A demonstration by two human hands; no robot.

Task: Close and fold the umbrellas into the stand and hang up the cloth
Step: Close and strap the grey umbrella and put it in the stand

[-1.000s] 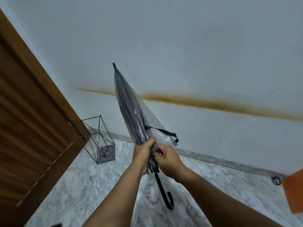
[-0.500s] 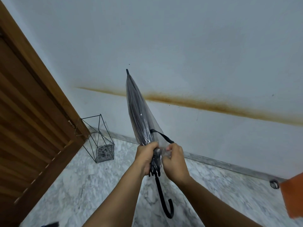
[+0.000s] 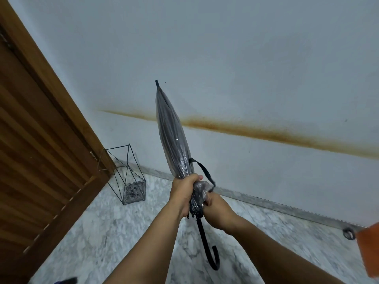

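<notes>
So, my left hand clenched round the closed clear umbrella, right hand gripping its gathered plastic, wire stand nearby, can't make out any branding

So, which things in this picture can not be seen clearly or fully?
All in the head view:
- Umbrella: the lower canopy and rib ends are covered by the left hand and right hand.
- Strap: its end goes behind the crumpled plastic, so fastened or loose cannot be told.
- Orange thing: cut by the right edge.
- Wire stand: contents of its base too small to read.
</notes>
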